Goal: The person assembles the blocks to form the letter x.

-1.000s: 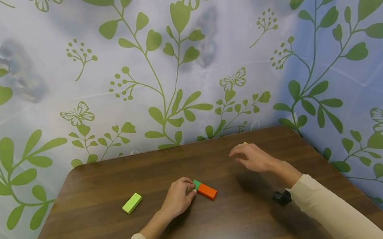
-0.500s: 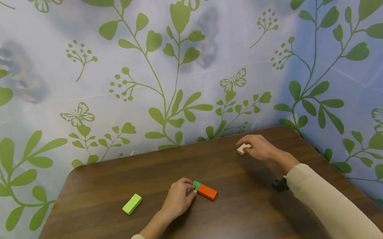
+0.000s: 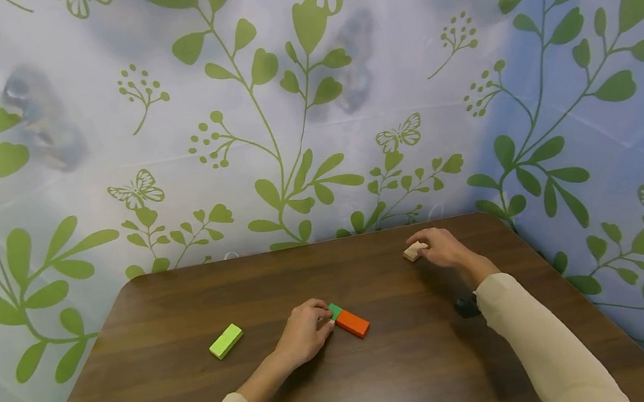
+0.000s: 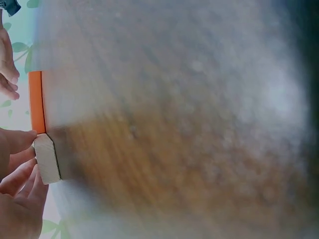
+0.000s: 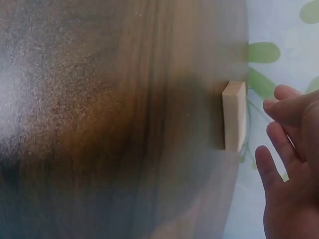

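In the middle of the table, my left hand [image 3: 304, 334] holds one end of a green block [image 3: 335, 310] between thumb and fingers. The left wrist view shows a pale, bare wood face on this block. An orange block [image 3: 354, 323] lies end to end against it. Toward the back right, my right hand [image 3: 441, 248] hovers beside a plain wooden block [image 3: 412, 252]. From the right wrist view, that wooden block [image 5: 234, 117] sits on the table with a gap between it and the loosely bent fingers [image 5: 281, 144].
A lime-green block [image 3: 226, 341] lies to the left of my left hand on the brown wooden table [image 3: 171, 401]. Behind the table's back edge hangs a leaf-and-butterfly patterned curtain [image 3: 285, 117], which also runs along the right side.
My right hand has shifted slightly right and back, and the wooden block, almost hidden behind it at first, now shows. My left hand and the coloured blocks have stayed in place.
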A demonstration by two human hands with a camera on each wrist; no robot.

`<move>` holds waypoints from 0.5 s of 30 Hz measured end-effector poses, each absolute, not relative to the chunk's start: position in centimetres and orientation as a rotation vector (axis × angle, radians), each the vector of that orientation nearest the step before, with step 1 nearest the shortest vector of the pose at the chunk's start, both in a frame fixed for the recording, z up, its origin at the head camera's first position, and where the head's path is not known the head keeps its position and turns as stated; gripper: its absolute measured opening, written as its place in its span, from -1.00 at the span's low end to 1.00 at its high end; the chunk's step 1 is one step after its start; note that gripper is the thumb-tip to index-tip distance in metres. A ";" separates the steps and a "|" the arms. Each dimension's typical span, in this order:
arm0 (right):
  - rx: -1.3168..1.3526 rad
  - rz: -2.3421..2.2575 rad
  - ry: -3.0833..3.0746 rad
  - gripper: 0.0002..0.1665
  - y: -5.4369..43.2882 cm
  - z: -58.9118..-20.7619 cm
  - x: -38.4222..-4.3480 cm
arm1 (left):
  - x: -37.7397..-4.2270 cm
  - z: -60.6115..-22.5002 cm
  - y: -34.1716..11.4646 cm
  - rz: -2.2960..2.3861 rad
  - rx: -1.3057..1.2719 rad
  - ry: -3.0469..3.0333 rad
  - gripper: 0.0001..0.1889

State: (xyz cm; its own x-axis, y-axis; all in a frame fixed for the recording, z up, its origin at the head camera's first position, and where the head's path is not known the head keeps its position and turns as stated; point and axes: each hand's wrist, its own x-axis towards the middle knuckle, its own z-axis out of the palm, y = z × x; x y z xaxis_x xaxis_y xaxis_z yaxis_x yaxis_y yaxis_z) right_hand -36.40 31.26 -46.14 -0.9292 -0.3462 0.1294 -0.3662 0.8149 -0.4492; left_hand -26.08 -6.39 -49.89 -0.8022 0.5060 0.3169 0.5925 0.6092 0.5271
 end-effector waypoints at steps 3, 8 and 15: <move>0.558 0.777 -2.968 -0.61 31.4 -46.6 -36.5 | -26.0 -50.1 -6.4 -0.962 -0.925 -2.698 -0.84; 0.515 0.801 -2.972 -0.61 31.6 -47.3 -36.7 | -25.9 -50.1 -6.5 -0.968 -0.942 -2.699 -0.85; 0.445 0.853 -3.003 -0.59 31.6 -47.5 -37.1 | -26.1 -49.8 -6.3 -0.945 -0.933 -2.708 -0.87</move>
State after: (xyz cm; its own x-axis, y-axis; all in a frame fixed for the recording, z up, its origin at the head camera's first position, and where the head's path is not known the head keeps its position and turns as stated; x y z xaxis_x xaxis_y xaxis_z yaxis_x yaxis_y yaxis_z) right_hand -37.11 31.63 -47.45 -0.9601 -0.2720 0.0654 -0.2658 0.8137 -0.5169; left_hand -26.14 -6.35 -49.75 -0.8015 0.5139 0.3059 0.5926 0.6137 0.5217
